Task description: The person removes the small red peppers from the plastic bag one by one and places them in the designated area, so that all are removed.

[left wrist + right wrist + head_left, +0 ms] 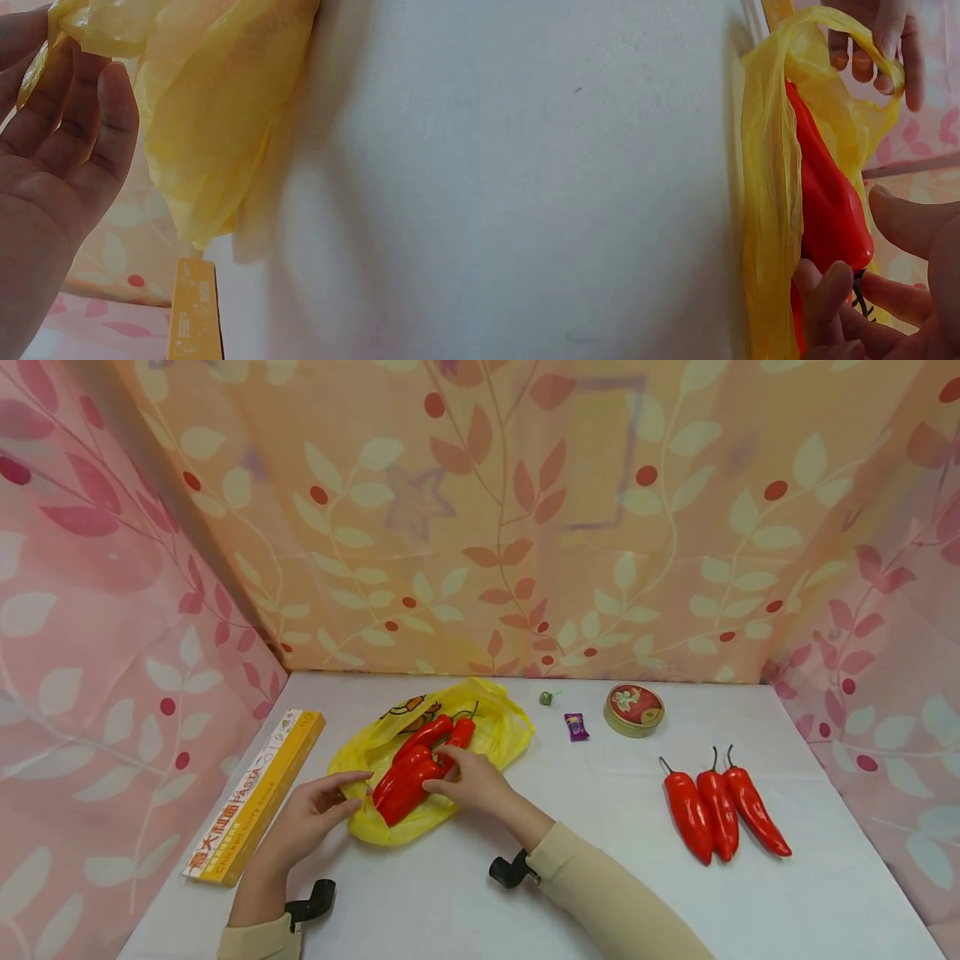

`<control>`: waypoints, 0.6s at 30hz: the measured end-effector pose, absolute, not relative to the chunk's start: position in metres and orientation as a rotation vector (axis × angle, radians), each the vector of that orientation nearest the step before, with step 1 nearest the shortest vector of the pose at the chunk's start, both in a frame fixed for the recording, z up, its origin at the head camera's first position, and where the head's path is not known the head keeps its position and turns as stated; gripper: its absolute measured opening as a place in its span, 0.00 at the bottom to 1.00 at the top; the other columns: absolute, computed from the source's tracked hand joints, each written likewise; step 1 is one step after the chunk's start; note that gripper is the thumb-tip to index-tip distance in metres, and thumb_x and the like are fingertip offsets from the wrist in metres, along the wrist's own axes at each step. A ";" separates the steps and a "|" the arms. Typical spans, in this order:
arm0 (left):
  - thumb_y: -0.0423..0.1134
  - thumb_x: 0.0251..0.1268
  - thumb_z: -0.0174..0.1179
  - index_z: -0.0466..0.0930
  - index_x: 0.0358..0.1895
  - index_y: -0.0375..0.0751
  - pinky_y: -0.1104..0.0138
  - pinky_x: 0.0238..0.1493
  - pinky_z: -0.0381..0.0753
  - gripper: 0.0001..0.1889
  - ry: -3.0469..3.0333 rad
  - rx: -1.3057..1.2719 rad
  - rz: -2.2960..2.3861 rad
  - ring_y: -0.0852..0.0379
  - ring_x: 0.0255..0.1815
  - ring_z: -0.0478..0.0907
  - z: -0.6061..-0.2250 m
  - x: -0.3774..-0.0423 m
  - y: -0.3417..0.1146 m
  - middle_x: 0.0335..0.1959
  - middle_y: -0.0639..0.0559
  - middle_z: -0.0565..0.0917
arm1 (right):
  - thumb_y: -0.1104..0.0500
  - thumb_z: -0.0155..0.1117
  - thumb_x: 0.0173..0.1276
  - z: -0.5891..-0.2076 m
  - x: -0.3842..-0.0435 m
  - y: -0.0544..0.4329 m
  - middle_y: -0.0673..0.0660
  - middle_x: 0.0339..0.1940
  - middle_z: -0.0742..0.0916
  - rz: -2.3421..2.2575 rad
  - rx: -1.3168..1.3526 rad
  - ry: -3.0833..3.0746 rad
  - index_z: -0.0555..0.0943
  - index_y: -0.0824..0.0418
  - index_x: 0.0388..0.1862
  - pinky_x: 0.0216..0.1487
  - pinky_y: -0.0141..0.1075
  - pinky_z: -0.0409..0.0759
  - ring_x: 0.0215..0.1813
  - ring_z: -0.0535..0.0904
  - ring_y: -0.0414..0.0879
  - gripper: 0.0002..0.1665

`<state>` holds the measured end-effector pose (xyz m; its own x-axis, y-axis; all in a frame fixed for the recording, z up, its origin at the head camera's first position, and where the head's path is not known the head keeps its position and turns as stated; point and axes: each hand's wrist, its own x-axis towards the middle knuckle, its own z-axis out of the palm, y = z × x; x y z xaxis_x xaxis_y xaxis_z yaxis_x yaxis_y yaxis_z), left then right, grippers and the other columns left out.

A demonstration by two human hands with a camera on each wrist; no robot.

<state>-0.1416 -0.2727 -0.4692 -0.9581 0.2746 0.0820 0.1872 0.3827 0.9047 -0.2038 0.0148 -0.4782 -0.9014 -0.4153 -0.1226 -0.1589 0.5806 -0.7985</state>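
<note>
A yellow plastic bag [480,702] lies spread on the white table with several red chili peppers [408,785] on and inside it. At its left edge, my left hand [315,814] pinches the bag's handle between thumb and fingers; the left wrist view shows the thin yellow plastic [217,127] hanging from there. My right hand [480,785] is at the stem ends of the peppers. In the right wrist view its thumb [907,225] stands apart from the nearest pepper [829,195], while the fingers are bent beside the stem. Part of the peppers is hidden by the bag.
A yellow and white pasta box [258,797] lies left of the bag. Three more red chili peppers [723,814] lie at the right. Toward the back are a round tin [634,710], a purple wrapped candy [577,727] and a small green lollipop [546,698]. Patterned cloth surrounds the table.
</note>
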 end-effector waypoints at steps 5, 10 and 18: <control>0.37 0.70 0.63 0.82 0.62 0.46 0.71 0.46 0.83 0.18 2.548 0.403 1.634 0.57 0.44 0.78 -0.468 -0.142 -0.272 0.61 0.34 0.80 | 0.40 0.70 0.66 -0.479 -0.204 0.010 0.51 0.21 0.79 -1.238 -0.454 2.487 0.73 0.51 0.72 0.25 0.32 0.72 0.23 0.73 0.43 0.38; 0.37 0.70 0.63 0.82 0.62 0.45 0.70 0.46 0.83 0.18 2.558 0.405 1.625 0.57 0.43 0.78 -0.467 -0.141 -0.271 0.61 0.34 0.80 | 0.43 0.69 0.68 -0.479 -0.204 0.007 0.51 0.22 0.81 -1.303 -0.429 2.444 0.75 0.55 0.69 0.25 0.31 0.75 0.23 0.75 0.43 0.34; 0.38 0.71 0.63 0.82 0.61 0.46 0.70 0.45 0.83 0.17 2.570 0.426 1.615 0.57 0.43 0.79 -0.468 -0.142 -0.272 0.61 0.34 0.81 | 0.48 0.69 0.70 -0.479 -0.201 0.006 0.54 0.34 0.84 -1.508 -0.402 2.356 0.79 0.54 0.59 0.31 0.35 0.84 0.29 0.84 0.49 0.23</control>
<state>-0.1419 -0.2724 -0.4682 -0.9585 0.2731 0.0815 0.1919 0.4071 0.8930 -0.2011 0.0062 -0.4792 -0.9114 -0.3965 -0.1105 -0.0657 0.4052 -0.9118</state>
